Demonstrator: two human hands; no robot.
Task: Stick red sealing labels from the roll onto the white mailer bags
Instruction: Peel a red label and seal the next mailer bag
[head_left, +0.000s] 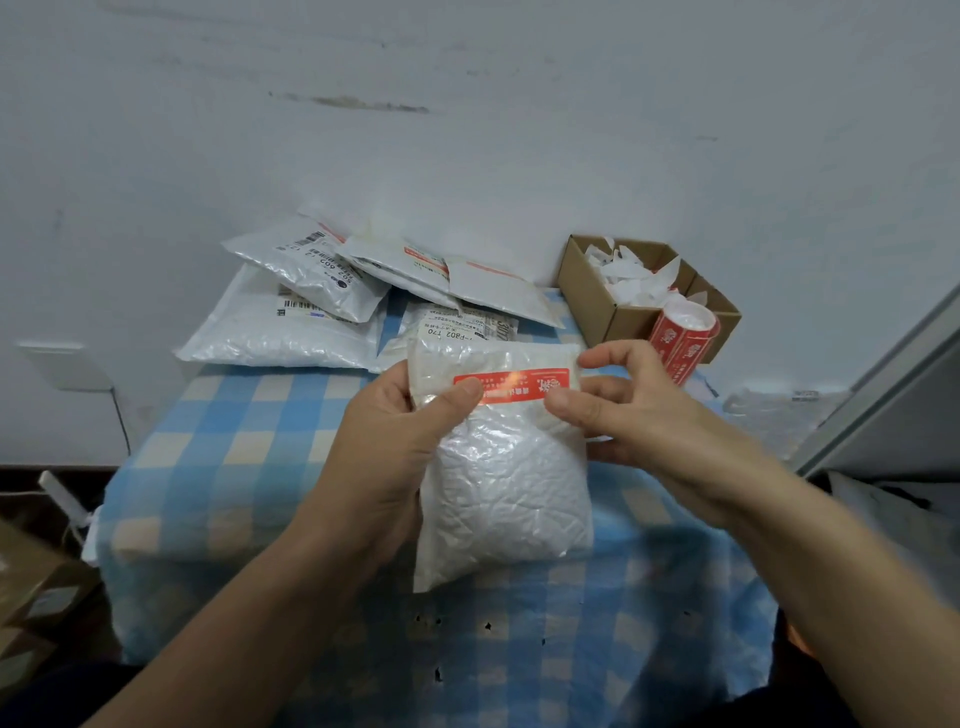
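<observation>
A white mailer bag is held upright above the checked table between both hands. A red sealing label lies across its folded top flap. My left hand grips the bag's left edge, its thumb pressing on the label's left end. My right hand holds the right edge, thumb on the label's right end. The roll of red labels rests on the table at the right, against the cardboard box.
Several white mailer bags are piled at the back of the blue-and-cream checked table, some with red labels. An open cardboard box holds white backing scraps. A wall stands close behind; grey furniture is at the right.
</observation>
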